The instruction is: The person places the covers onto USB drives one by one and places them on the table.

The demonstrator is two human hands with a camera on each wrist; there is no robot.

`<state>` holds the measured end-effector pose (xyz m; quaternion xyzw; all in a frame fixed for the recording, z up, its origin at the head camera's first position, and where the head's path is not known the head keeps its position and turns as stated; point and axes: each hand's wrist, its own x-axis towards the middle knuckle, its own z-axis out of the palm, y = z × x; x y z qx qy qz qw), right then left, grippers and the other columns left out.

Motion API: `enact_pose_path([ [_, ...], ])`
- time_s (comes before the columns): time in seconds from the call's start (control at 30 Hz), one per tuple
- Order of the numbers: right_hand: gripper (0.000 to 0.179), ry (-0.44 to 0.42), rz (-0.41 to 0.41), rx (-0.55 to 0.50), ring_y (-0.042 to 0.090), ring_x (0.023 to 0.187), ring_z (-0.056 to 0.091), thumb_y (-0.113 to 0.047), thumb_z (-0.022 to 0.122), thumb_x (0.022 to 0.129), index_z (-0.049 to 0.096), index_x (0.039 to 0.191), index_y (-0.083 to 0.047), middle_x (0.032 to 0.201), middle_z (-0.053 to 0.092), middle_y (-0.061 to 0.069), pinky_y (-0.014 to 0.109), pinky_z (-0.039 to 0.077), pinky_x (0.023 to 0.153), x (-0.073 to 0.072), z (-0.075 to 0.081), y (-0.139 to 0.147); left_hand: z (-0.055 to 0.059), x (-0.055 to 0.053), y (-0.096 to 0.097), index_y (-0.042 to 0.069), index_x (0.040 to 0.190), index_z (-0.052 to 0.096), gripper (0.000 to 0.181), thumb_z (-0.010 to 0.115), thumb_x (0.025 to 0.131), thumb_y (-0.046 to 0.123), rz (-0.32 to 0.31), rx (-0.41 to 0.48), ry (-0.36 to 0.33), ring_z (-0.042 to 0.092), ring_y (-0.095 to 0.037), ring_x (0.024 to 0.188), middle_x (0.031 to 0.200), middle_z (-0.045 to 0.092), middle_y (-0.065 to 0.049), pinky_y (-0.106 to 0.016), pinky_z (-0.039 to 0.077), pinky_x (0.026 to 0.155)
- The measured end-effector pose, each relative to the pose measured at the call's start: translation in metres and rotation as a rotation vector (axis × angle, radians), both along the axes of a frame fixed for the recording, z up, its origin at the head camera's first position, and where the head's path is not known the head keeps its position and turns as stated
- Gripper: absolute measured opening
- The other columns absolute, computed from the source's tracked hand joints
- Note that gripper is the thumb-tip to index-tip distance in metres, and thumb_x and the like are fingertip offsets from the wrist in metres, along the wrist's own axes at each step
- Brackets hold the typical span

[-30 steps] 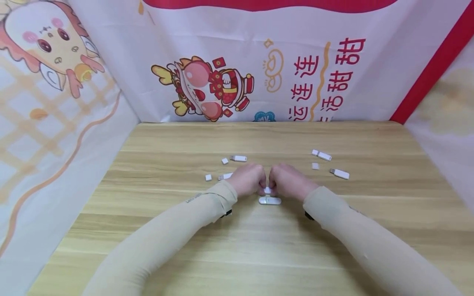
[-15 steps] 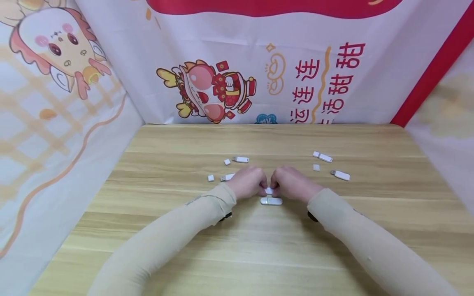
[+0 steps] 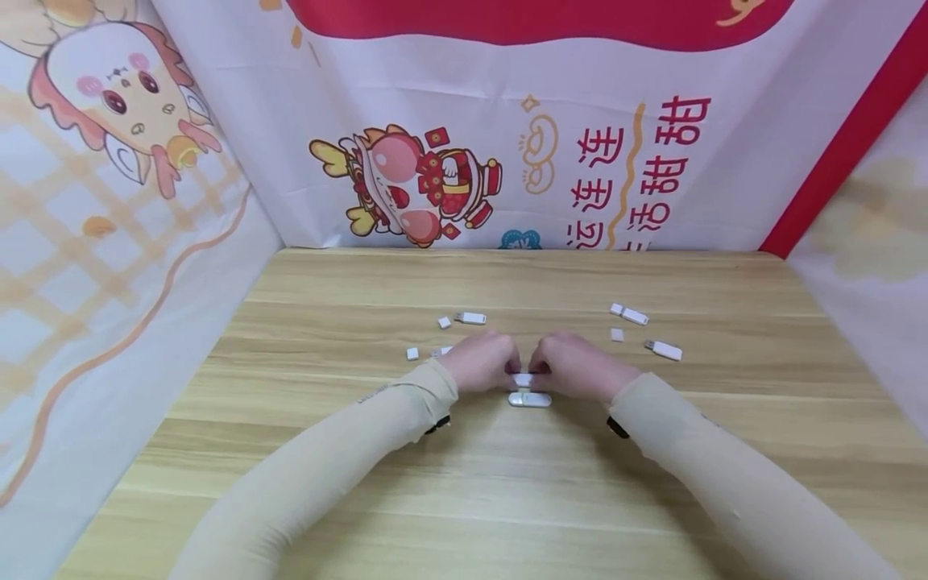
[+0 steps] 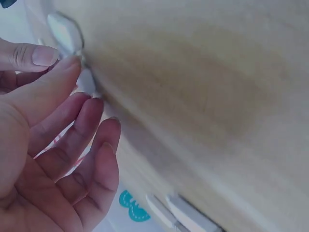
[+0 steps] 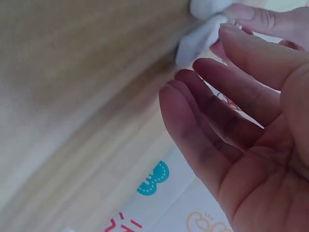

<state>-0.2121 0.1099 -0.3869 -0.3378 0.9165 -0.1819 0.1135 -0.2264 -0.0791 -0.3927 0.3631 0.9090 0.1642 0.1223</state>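
Note:
In the head view both hands meet at the middle of the table around a white USB stick [image 3: 524,379]. My left hand [image 3: 484,361] has its thumb and index fingertips at the left end of it. At the other end are the thumb and index fingertips of my right hand [image 3: 576,365]. In the right wrist view the USB stick [image 5: 199,42] lies between thumb and index, low over the wood, while the other fingers curve loosely. Just nearer to the person, a second, rounded white USB stick [image 3: 530,399] lies parallel to it.
On the left lie an uncapped USB stick [image 3: 472,319], another partly behind the left hand, and two small white caps, one being this cap [image 3: 412,354]. To the right are a USB stick with its cap [image 3: 629,313], an uncapped stick [image 3: 664,350] and a loose cap [image 3: 617,334].
The hands have drawn slightly apart, and more of the USB stick shows between them. The head view has tilted a little. The other sticks and caps stay where they were on the table.

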Motion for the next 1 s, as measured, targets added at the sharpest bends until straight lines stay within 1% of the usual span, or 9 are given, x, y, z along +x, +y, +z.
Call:
enact_pose_path([
  [0.1, 0.010, 0.030, -0.001, 0.011, 0.011, 0.076, 0.065, -0.014, 0.075, 0.089, 0.077, 0.094, -0.006, 0.088, 0.072, 0.002, 0.031, 0.055, 0.071, -0.004, 0.005, 0.002, 0.005, -0.005, -0.008, 0.009, 0.092, 0.078, 0.014, 0.081, 0.082, 0.019, 0.032, -0.005, -0.020, 0.063, -0.008, 0.073, 0.082, 0.071, 0.005, -0.023, 0.051, 0.070],
  [0.17, 0.014, 0.036, -0.012, 0.023, 0.015, 0.083, 0.067, -0.014, 0.074, 0.090, 0.077, 0.099, -0.004, 0.094, 0.072, 0.005, 0.034, 0.056, 0.076, -0.009, 0.009, 0.002, 0.013, -0.010, -0.015, 0.008, 0.096, 0.078, 0.018, 0.080, 0.083, 0.019, 0.072, -0.018, -0.016, 0.064, -0.011, 0.078, 0.087, 0.072, 0.002, -0.027, 0.052, 0.074],
  [0.27, 0.019, 0.052, -0.015, 0.046, 0.020, 0.089, 0.068, -0.016, 0.073, 0.090, 0.076, 0.103, -0.002, 0.099, 0.073, 0.008, 0.038, 0.056, 0.082, -0.018, 0.019, 0.000, 0.028, -0.018, -0.028, 0.006, 0.106, 0.076, 0.027, 0.080, 0.084, 0.021, 0.147, -0.046, -0.001, 0.064, -0.015, 0.088, 0.098, 0.072, -0.003, -0.031, 0.052, 0.081],
  [0.33, 0.020, 0.057, -0.020, 0.057, 0.020, 0.090, 0.068, -0.017, 0.072, 0.090, 0.076, 0.104, -0.003, 0.099, 0.073, 0.008, 0.038, 0.056, 0.083, -0.025, 0.025, -0.004, 0.036, -0.024, -0.038, 0.007, 0.109, 0.075, 0.029, 0.080, 0.085, 0.021, 0.207, -0.059, 0.012, 0.063, -0.016, 0.089, 0.099, 0.071, -0.003, -0.033, 0.051, 0.082],
  [0.47, 0.020, 0.056, -0.029, 0.077, 0.019, 0.088, 0.067, -0.018, 0.071, 0.091, 0.076, 0.105, -0.004, 0.098, 0.072, 0.007, 0.038, 0.056, 0.083, -0.038, 0.035, -0.013, 0.043, -0.039, -0.061, 0.007, 0.110, 0.075, 0.030, 0.081, 0.085, 0.021, 0.307, -0.055, 0.011, 0.061, -0.017, 0.087, 0.095, 0.069, -0.002, -0.033, 0.051, 0.081],
  [0.6, 0.017, 0.027, -0.049, 0.096, 0.020, 0.091, 0.066, -0.017, 0.071, 0.092, 0.076, 0.105, -0.006, 0.100, 0.072, 0.006, 0.038, 0.055, 0.086, -0.052, 0.037, -0.025, 0.038, -0.052, -0.080, 0.005, 0.111, 0.074, 0.029, 0.079, 0.085, 0.019, 0.364, -0.056, -0.013, 0.062, -0.019, 0.090, 0.099, 0.070, -0.005, -0.036, 0.051, 0.084],
  [0.73, 0.016, 0.007, -0.058, 0.126, 0.020, 0.093, 0.065, -0.018, 0.070, 0.093, 0.075, 0.105, -0.008, 0.101, 0.071, 0.005, 0.039, 0.053, 0.089, -0.066, 0.035, -0.040, 0.027, -0.062, -0.093, 0.004, 0.110, 0.074, 0.031, 0.079, 0.084, 0.019, 0.397, -0.057, -0.039, 0.062, -0.021, 0.094, 0.103, 0.069, -0.007, -0.038, 0.050, 0.088],
  [0.9, 0.020, 0.003, -0.052, 0.143, 0.022, 0.095, 0.063, -0.019, 0.071, 0.092, 0.075, 0.107, -0.007, 0.102, 0.070, 0.006, 0.039, 0.051, 0.090, -0.080, 0.029, -0.059, 0.013, -0.073, -0.098, 0.006, 0.103, 0.074, 0.030, 0.083, 0.080, 0.023, 0.437, -0.051, -0.093, 0.062, -0.022, 0.095, 0.100, 0.069, -0.005, -0.038, 0.049, 0.090],
  [1.0, 0.025, -0.012, -0.068, 0.150, 0.022, 0.098, 0.062, -0.023, 0.072, 0.091, 0.073, 0.111, -0.007, 0.106, 0.069, 0.006, 0.040, 0.049, 0.093, -0.088, 0.024, -0.070, 0.010, -0.078, -0.097, 0.008, 0.097, 0.073, 0.031, 0.086, 0.077, 0.027, 0.437, -0.044, -0.110, 0.061, -0.022, 0.095, 0.098, 0.068, -0.004, -0.037, 0.048, 0.090],
])
